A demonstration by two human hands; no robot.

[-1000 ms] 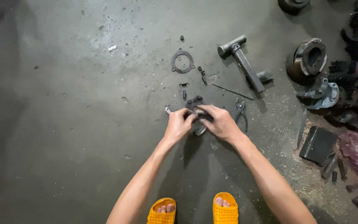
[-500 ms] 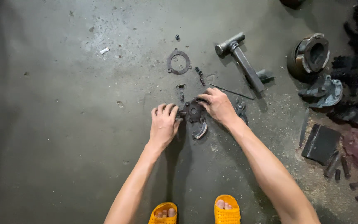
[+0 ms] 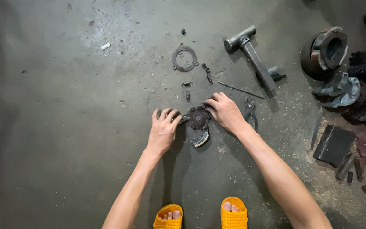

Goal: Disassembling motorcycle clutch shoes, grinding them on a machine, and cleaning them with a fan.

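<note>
Both hands lower now — left hand (image 3: pixel 163 129), right hand (image 3: pixel 224 111) gripping dark metal part (image 3: pixel 198 121), fingertips hidden.

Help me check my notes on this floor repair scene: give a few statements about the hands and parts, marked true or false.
1. Both hands touch the dark metal hub on the concrete floor. True: the left hand and right hand are at its two sides.
2. The hammer is in the right hand. False: it lies on the floor, beyond the hands.
3. A flat ring gasket lies beyond the hub. True.
4. The pliers lie left of the left hand. False: they lie by the right hand.
</note>
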